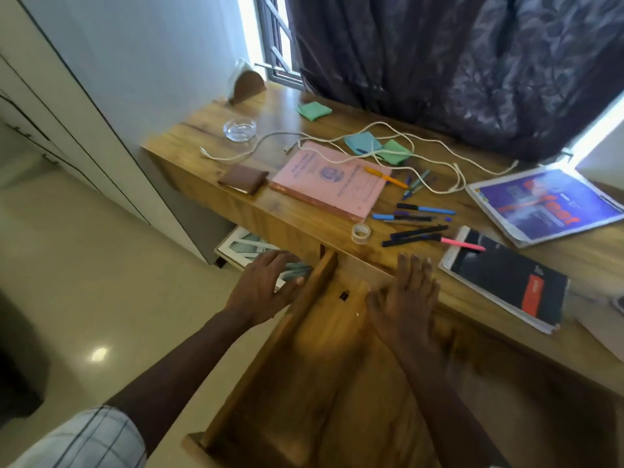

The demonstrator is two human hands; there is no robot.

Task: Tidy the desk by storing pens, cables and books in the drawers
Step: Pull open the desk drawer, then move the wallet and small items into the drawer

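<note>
Both sets of fingers are spread and hold nothing: my left hand (pixel 266 288) hangs at the left wall of the pulled-out drawer (pixel 320 383), its thumb about touching the wood, and my right hand (pixel 405 298) hovers flat over the drawer's far end. Everything I have to store is on the worktop (pixel 270 211): the pens (pixel 417 219) scattered just beyond my right hand, the white cable (pixel 371 143) looped across the pink book (pixel 332 182) and in among the pens, the dark book (pixel 506 282) right at the front edge, and the blue magazine (pixel 547 204) behind it. The cable worries me most. If I tug one end, I reckon it will drag pens over the edge or snag the glass bowl (pixel 239 129) near its other end. A careless sweep of my right arm could knock the dark book to the floor. The drawer looks far out, so leaning on it might tip it.
</note>
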